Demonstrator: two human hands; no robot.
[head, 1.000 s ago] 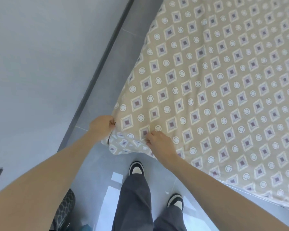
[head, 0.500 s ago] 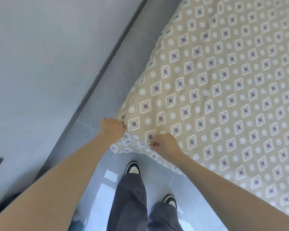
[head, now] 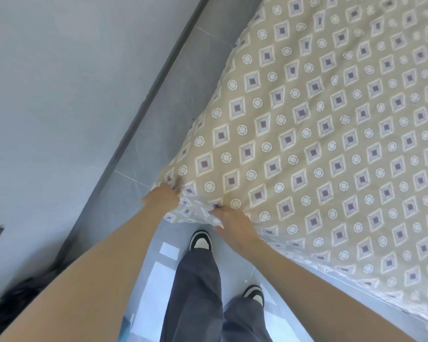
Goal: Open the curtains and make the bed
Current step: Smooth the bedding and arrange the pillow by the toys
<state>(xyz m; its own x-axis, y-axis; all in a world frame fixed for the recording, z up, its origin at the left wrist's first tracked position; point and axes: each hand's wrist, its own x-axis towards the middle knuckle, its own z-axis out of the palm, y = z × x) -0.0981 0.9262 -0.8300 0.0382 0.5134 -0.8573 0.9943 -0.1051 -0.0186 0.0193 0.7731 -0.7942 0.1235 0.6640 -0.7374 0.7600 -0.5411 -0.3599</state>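
Note:
A beige quilt with a pattern of diamonds and circles covers the bed and fills the right half of the head view. Its near corner hangs over the floor in front of me. My left hand is closed on that corner at its left edge. My right hand pinches the quilt's near edge a short way to the right, fingers curled into the fabric. Both arms reach forward from below. No curtains are in view.
A pale wall with a dark skirting strip runs along the left, with a narrow strip of grey tiled floor between it and the bed. My legs and two black-and-white shoes stand at the bed's corner. A dark object lies lower left.
Both hands kept their grip on the quilt's corner and drew a little closer together. The view tilted, so the corner and wall sit further right in the frame.

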